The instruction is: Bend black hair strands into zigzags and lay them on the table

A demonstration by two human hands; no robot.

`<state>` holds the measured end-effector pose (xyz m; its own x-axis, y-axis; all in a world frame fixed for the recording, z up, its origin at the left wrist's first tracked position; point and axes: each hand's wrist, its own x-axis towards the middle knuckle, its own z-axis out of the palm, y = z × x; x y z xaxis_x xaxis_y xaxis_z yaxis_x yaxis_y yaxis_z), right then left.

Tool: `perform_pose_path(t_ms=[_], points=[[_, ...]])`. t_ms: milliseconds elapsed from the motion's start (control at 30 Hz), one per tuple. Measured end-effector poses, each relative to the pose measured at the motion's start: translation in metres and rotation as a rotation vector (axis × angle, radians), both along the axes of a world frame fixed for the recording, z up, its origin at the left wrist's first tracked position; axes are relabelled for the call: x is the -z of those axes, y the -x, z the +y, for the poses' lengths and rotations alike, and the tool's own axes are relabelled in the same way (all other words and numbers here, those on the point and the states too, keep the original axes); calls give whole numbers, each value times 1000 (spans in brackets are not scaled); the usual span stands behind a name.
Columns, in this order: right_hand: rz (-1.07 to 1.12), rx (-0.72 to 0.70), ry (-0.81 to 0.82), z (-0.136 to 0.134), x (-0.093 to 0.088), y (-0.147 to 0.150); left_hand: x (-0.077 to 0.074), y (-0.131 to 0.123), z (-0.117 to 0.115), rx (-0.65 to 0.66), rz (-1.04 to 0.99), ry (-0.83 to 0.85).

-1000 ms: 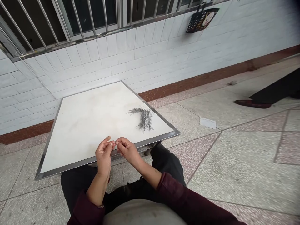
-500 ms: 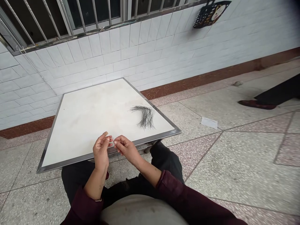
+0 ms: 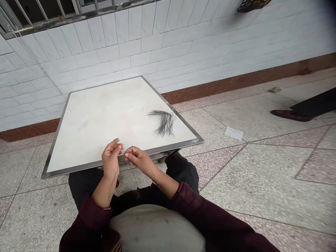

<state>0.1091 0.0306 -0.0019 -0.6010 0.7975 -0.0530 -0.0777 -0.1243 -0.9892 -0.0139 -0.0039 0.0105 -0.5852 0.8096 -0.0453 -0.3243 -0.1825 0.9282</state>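
The left hand [image 3: 110, 159] and the right hand [image 3: 138, 159] meet at the near edge of the white table [image 3: 105, 119] — fingertips pinched together, whatever they hold too fine to see. A bundle of dark strands [image 3: 164, 122] lies far right on the table, well apart.

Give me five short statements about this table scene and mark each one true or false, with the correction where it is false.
1. A loose bundle of dark strands lies on the white table, toward its right side. True.
2. The left hand rests flat on the bundle. False: it is at the table's near edge, well apart from the bundle.
3. The right hand is close beside the left hand, fingertips facing each other. True.
4. The table has a wooden rim. False: its rim is metal.
5. Another person's shoe shows on the floor at the far right. True.
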Motion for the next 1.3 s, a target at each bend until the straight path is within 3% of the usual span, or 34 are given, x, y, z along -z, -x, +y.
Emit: perform_pose_path(t_ms=[233, 467, 600, 900, 1200, 1300], points=[[-59, -108, -18, -12, -6, -2, -8, 14, 0, -111, -88, -41], [-65, -64, -43, -15, -4, 1, -4, 9, -6, 52, -67, 5], [-94, -96, -66, -17, 0, 0, -3, 11, -7, 14, -62, 3], [-236, 129, -366, -22, 0, 1, -3, 6, -9, 69, 40, 40], [-262, 149, -491, -19, 7, 2, 1, -1, -11, 22, 62, -64], [-306, 195, -606, -19, 7, 2, 0, -5, -12, 27, 79, -70]])
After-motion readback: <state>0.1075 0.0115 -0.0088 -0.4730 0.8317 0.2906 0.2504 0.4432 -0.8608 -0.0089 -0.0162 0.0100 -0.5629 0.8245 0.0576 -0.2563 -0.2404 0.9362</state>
